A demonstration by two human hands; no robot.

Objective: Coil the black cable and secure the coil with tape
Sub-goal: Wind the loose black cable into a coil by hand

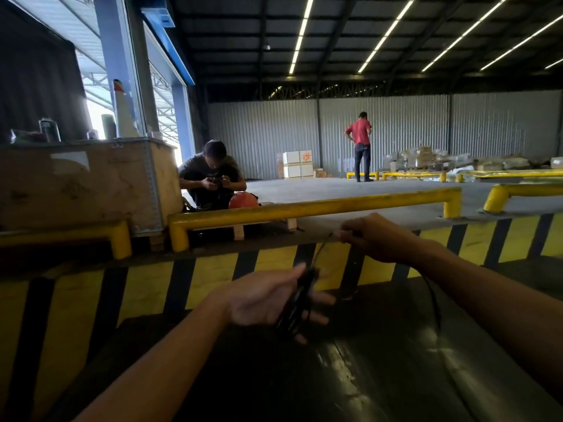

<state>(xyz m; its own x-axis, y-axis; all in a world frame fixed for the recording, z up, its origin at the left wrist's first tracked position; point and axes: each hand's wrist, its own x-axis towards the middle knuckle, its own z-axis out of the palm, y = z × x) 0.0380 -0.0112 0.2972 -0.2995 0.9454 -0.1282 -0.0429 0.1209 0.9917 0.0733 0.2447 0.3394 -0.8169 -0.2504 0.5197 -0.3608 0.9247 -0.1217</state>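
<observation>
Winding the black cable point(433, 296) onto the left hand point(268, 303)
The left hand lies palm up, fingers straight and spread, with the one coil point(297, 306) looped across them; the right hand point(374, 239) pinches the strand up near the yellow rail point(304, 208). Best to hold that strand taut and lay each turn beside the last, so the coil sits flat. Two hands, one cable, no tape in view

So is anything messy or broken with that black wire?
Nothing looks broken or spilled. The black cable is only half coiled: a bundle lies across the left hand, a strand runs up to the right hand, which pinches it, and a loose tail droops under that arm.
</observation>
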